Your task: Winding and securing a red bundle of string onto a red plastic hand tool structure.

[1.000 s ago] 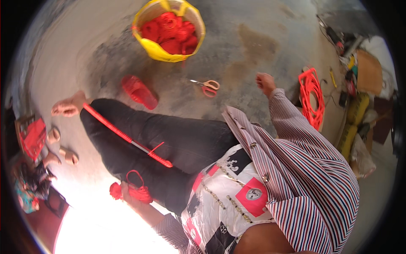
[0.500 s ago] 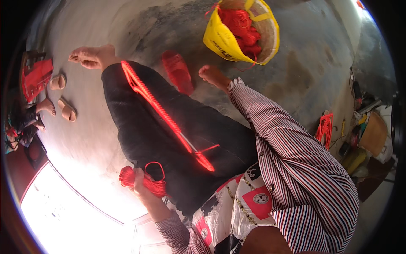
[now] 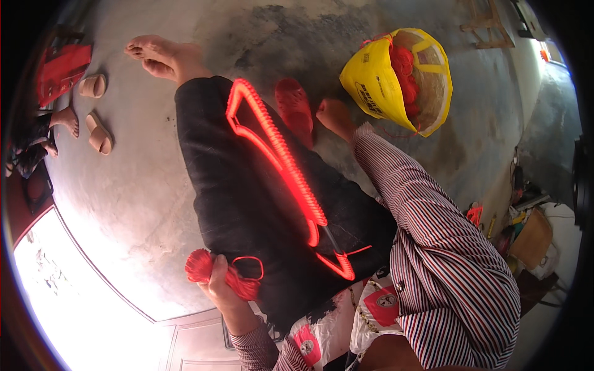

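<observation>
In my left hand [image 3: 217,281] is a bundle of red cord [image 3: 242,285], fingers wrapped round its middle, with a loose loop standing up beside them. A long narrow frame [image 3: 291,176] wound tightly with bright red cord lies slantwise over my dark-clothed lap [image 3: 213,179]. Near its closer end a short piece of grey rod [image 3: 332,240] is bare, and a short red end sticks out to the right. My right hand [image 3: 336,117] reaches far forward, fingers curled closed, between a red slipper [image 3: 293,111] and a yellow bag [image 3: 374,80]. Whatever it may hold is hidden.
More red cord [image 3: 403,77] fills part of the yellow bag, one strand trailing over its rim. Tan sandals [image 3: 99,133] and another person's feet [image 3: 67,120] are at the left. Tools and a brown board [image 3: 533,238] crowd the right side.
The whole view has shifted, putting the bag farther right. On my lap the cord-wound frame has turned, so its two long sides show wider apart. My left hand still grips the cord bundle.
</observation>
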The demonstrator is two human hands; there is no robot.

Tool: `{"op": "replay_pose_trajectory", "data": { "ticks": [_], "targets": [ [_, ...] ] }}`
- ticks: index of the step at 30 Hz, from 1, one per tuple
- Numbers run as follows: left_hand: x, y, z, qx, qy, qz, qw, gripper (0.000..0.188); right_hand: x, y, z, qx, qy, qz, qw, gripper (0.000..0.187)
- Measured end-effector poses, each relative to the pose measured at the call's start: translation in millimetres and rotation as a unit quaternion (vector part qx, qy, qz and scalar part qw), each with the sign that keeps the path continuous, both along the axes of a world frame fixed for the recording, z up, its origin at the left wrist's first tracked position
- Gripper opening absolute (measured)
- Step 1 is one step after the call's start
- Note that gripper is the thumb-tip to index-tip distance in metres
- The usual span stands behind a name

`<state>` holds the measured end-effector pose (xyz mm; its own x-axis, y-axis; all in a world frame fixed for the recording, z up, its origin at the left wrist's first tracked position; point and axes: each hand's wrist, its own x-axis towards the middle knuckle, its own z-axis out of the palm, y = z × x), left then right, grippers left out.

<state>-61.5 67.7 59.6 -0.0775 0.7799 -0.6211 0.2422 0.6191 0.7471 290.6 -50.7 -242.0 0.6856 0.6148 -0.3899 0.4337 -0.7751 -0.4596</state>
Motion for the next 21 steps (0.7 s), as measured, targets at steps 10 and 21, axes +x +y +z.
{"op": "replay_pose_trajectory", "data": {
  "ticks": [10,21],
  "targets": [
    [-13.1,3.1,-26.9,0.040,-0.129,-0.021,0.991,0.015,-18.1,-20.5,110.2,0.176,0.342,-0.194,0.902,0.014],
    [35.9,-44.2,-22.9,0.273,-0.261,-0.213,0.901,0.051,-108.8,-1.9,306.3,0.344,0.310,0.047,0.885,0.011]
  ]
}}
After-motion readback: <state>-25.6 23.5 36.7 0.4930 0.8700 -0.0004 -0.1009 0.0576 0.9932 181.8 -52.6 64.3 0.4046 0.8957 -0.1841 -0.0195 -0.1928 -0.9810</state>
